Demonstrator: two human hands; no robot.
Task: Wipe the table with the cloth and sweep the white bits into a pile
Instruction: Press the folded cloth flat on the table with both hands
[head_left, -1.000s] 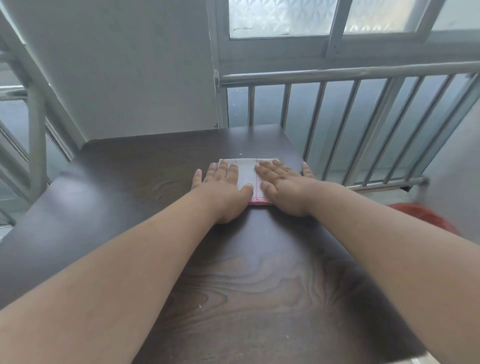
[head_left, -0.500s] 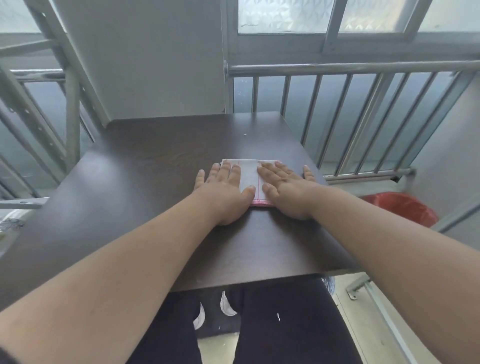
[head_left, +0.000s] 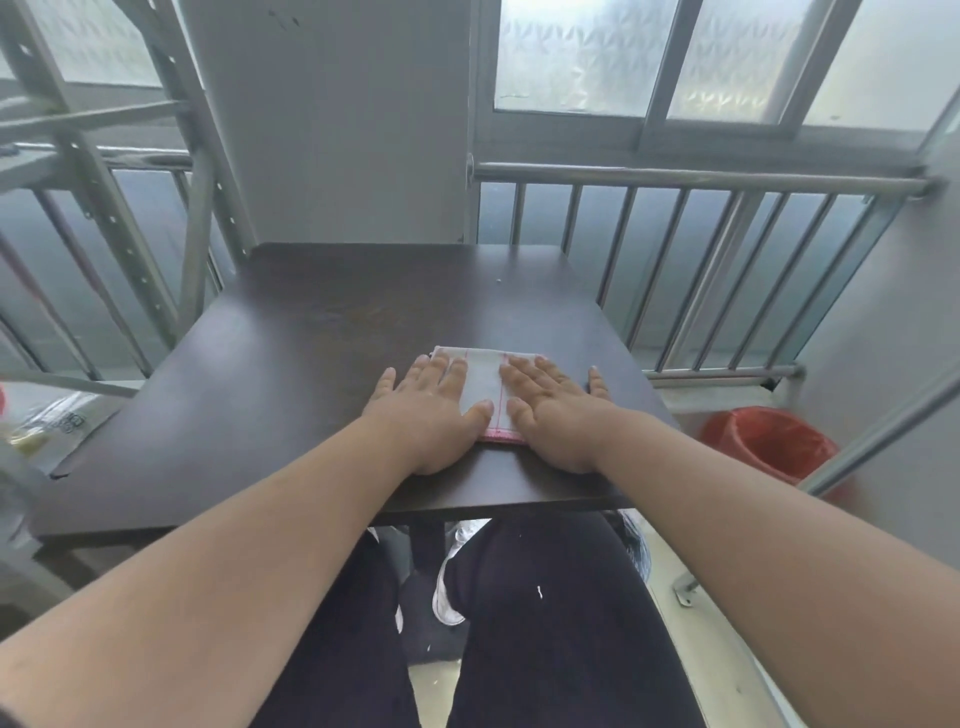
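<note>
Head view: dark wood-grain table (head_left: 291, 364), seen from a seated position. Folded white cloth (head_left: 482, 387) with pink stitched lines and a pink near hem lies flat on the right half of the table, close to the near edge. Left hand (head_left: 434, 415) rests palm-down on the cloth's left part, fingers straight and slightly spread, little finger off the cloth on bare wood, thumb pointing in toward the other hand. Right hand (head_left: 556, 415) is palm-down on the cloth's right part, fingers also flat and spread, little finger out on the table past the cloth's right side. Neither hand pinches or curls around anything (both just press flat). A strip of cloth shows between the two hands. One small white bit (head_left: 498, 281) sits on the table toward the far right, well apart from the cloth; other bits too small to tell. Dark trousers (head_left: 545, 623) show below the table edge. Red bin (head_left: 769, 447) stands on the floor to the right, by the metal railing (head_left: 701, 179). Frosted window (head_left: 649, 57) above it. Plastic bag (head_left: 52, 421) at far left, blurred.
</note>
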